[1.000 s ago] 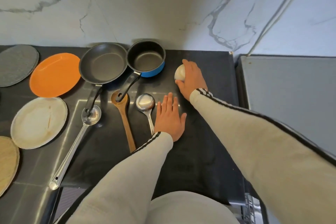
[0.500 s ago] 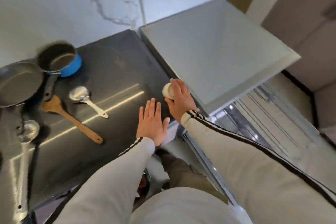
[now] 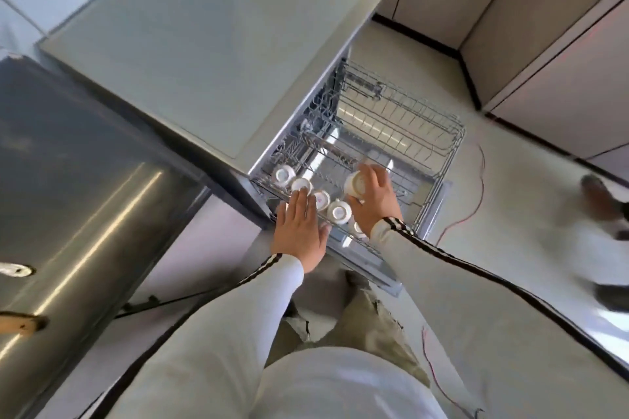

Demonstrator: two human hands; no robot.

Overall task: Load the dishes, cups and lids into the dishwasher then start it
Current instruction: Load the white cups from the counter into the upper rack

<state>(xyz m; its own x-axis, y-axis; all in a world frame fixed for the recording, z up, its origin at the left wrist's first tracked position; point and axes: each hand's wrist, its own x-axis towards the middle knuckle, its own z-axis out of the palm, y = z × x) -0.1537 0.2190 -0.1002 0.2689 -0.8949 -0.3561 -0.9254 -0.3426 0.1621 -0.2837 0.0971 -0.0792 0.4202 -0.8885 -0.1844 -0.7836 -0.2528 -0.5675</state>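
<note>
1. A kitchen, seen from above by a person standing in it.
2. A grey dishwasher stands open, its wire rack pulled out over the pale floor.
3. White cups sit upside down in a row along the rack's near edge.
4. A dark, shiny steel counter adjoins the dishwasher on the left.
5. Plain beige cabinets line the far side.
</note>
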